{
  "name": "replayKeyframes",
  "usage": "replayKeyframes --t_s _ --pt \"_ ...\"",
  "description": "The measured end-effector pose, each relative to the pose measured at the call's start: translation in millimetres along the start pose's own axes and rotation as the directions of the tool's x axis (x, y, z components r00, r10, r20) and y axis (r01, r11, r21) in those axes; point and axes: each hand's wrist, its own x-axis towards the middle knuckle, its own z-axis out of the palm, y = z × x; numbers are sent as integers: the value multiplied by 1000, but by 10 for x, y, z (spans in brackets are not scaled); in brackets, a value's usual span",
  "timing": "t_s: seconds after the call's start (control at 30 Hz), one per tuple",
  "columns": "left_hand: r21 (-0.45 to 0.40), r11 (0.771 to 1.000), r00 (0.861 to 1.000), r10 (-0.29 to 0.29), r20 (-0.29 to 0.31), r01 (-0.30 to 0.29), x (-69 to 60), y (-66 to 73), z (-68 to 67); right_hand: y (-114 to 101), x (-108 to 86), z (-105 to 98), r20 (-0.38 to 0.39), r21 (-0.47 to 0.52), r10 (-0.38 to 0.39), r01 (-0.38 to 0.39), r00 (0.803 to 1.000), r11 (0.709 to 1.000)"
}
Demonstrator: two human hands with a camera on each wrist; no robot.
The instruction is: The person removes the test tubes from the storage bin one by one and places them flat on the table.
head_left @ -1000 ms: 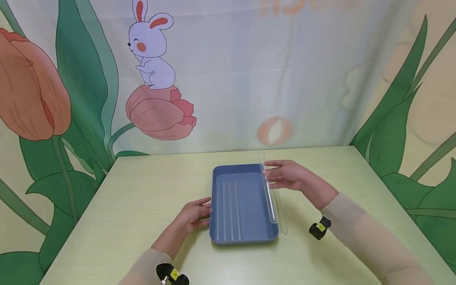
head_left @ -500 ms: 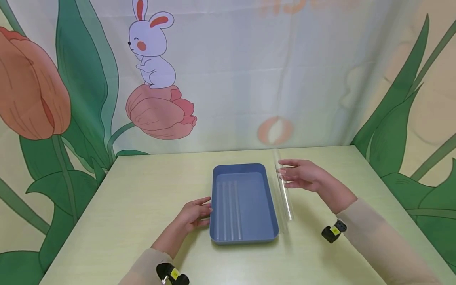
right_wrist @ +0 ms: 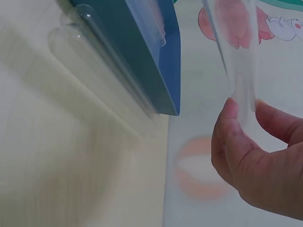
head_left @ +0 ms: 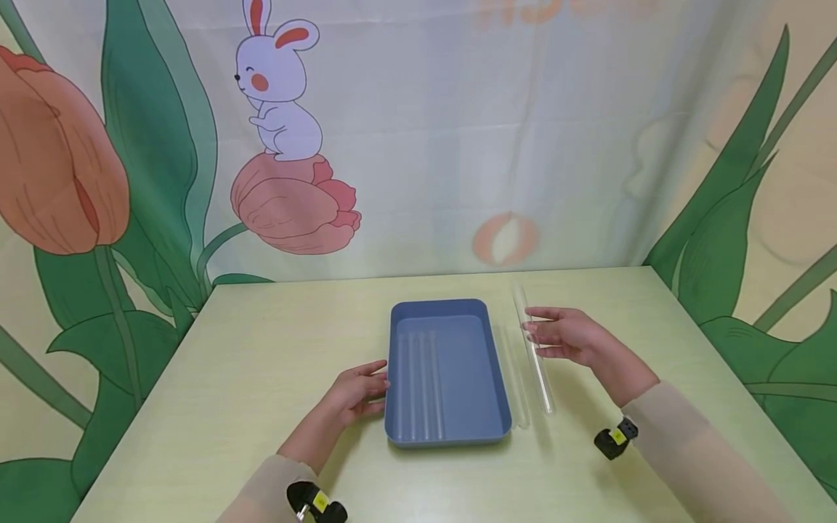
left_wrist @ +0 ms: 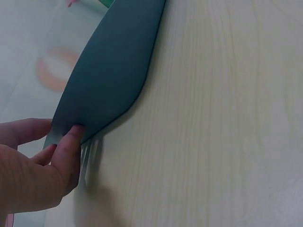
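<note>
The right hand [head_left: 567, 337] pinches a clear tube [head_left: 542, 379] between thumb and fingers — the tube's longer part runs from the fingers toward the person. Left of that hand, at least one loose tube [head_left: 514, 379] lies just beside the blue tray [head_left: 467, 378], while the left hand [head_left: 353, 394] — fingers loosely extended — touches the tray's wall, with more tubes [head_left: 421, 385] inside.

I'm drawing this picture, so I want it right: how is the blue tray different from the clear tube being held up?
The blue tray is wide and shallow; the held tube is long and thin. The tray is solid blue, while the held tube is see-through. The tray sits on the table; the held tube is pinched above it by the right grip. Both are longer than they are wide.
</note>
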Motion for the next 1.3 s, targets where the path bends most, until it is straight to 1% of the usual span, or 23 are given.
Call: replayKeyframes --t_s 0.17,0.4,0.6,0.73,0.93,1.13,1.3 --pt "-1 1000 1000 6 9 -6 2 -1 -4 125 67 -12 -26 1 4 -4 1000 1000" --pt "1 1000 1000 0 4 0 -1 0 -3 254 156 -12 -70 24 38 -36 997 999" --pt "1 1000 1000 0 -2 0 -2 2 10 311 193 -15 -94 48 59 -55 994 997" --pt "-1 1000 1000 2 2 -2 -7 -4 9 362 245 -27 -93 57 58 -53 994 997" --pt "-6 1000 1000 9 11 -8 -11 -16 4 417 326 -19 -109 33 74 -70 991 997" --pt "-4 1000 1000 4 15 -4 -10 -11 4 458 382 5 -119 29 93 -90 989 996" --pt "-1 1000 1000 6 16 -6 7 -12 4 489 443 8 -145 26 121 -118 982 993"
